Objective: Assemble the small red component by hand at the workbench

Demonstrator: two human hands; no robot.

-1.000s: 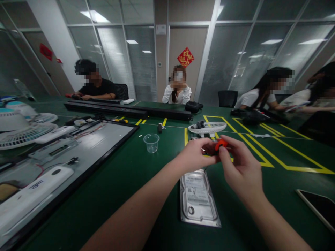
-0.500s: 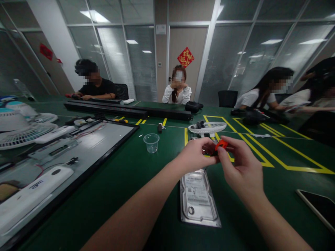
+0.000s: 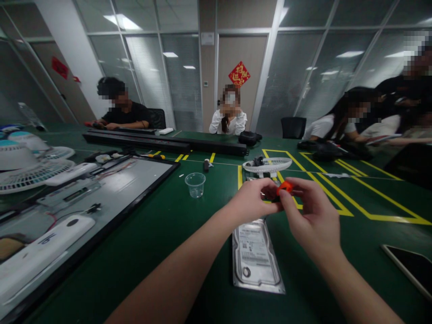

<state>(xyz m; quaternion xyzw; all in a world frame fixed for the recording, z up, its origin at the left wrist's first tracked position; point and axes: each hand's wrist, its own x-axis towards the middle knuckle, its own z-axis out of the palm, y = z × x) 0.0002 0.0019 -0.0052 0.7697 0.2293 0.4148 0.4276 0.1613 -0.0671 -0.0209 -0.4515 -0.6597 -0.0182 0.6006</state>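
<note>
Both hands meet in front of me, above the table's middle. The thumb and fingers of my right hand (image 3: 315, 213) pinch a small orange-and-black piece (image 3: 286, 186), whose kind I cannot make out. My left hand (image 3: 254, 198) curls round its dark end from the other side, and its fingers hide much of that part. Just below the hands, a silver hard drive (image 3: 254, 256) lies label up on the green table (image 3: 189, 243). Part of another metal object shows behind the fingers, mostly covered.
A clear plastic cup (image 3: 195, 184) stands left of the hands. Beyond them lies a white fan grille (image 3: 267, 165). A large panel (image 3: 135, 180) with parts on it fills the left side, and a phone (image 3: 411, 267) rests at right. Several people sit around the table.
The orange piece has turned slightly between my fingers; both hands stay almost in place. At the far right, a person in black has come further into view.
</note>
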